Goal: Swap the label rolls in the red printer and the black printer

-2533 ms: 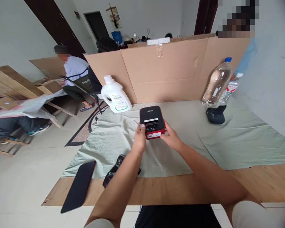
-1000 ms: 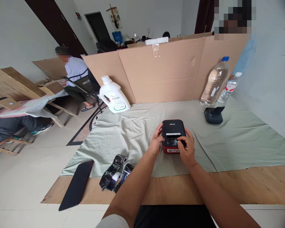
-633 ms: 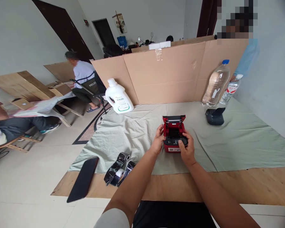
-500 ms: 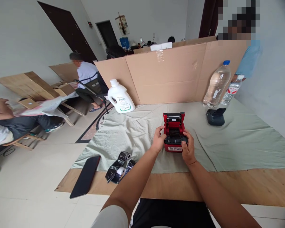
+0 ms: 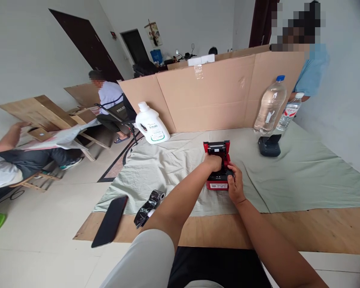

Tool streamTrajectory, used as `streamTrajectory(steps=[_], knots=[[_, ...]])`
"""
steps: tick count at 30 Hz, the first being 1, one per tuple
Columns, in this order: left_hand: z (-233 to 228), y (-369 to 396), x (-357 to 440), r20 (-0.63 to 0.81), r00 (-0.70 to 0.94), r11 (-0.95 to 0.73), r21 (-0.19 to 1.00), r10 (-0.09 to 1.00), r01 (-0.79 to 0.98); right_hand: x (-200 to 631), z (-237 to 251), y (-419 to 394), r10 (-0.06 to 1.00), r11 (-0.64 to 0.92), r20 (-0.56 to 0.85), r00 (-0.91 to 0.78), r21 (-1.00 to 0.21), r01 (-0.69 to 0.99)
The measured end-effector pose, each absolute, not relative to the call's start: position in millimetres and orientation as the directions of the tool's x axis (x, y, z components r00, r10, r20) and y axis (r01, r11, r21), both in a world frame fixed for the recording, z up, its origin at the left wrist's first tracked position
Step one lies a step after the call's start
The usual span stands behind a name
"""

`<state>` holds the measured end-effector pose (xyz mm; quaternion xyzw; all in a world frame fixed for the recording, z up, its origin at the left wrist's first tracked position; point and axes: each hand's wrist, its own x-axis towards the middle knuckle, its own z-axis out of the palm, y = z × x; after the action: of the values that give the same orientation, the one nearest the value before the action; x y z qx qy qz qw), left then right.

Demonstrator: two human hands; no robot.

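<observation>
A small red and black portable printer [image 5: 219, 185] stands on the cloth with its lid tilted up and its inside exposed. My left hand [image 5: 213, 163] reaches over the front and down into the open compartment; its fingers are hidden there. Against the printer's right side, my right hand [image 5: 236, 186] holds the body, thumb toward the front and fingers along the edge. Left of my forearm lie paper rolls in dark wrapping [image 5: 150, 206], partly covered by the arm. A dark flat phone-like slab [image 5: 110, 222] rests at the left edge of the board.
Behind the printer stands a cardboard screen [image 5: 204, 100]. A white jug [image 5: 152, 124] is at back left. A large clear bottle [image 5: 270, 106], a smaller bottle [image 5: 290, 112] and a black device [image 5: 269, 146] are at back right. Other people sit or stand beyond.
My left hand has moved from the printer's left side into its open compartment. The left forearm now covers more of the rolls. My right hand stays at the right side.
</observation>
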<state>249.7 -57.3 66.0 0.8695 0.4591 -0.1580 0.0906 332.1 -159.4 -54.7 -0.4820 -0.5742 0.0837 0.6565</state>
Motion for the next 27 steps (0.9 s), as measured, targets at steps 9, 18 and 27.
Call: streamTrajectory(steps=[9, 18, 27], knots=[[76, -63, 220, -0.202, 0.624, -0.478, 0.483, 0.755, 0.734, 335, -55, -159, 0.658, 0.518, 0.683, 0.315, -0.715, 0.468], [126, -24, 31, -0.633, 0.552, 0.014, 0.664, 0.543, 0.747, 333, -55, -160, 0.669, 0.504, 0.663, 0.336, -0.737, 0.451], [61, -53, -65, -0.677, 0.013, -0.111, -0.101, 0.735, 0.989, 332, -52, -158, 0.651, 0.501, 0.680, 0.338, -0.719, 0.482]])
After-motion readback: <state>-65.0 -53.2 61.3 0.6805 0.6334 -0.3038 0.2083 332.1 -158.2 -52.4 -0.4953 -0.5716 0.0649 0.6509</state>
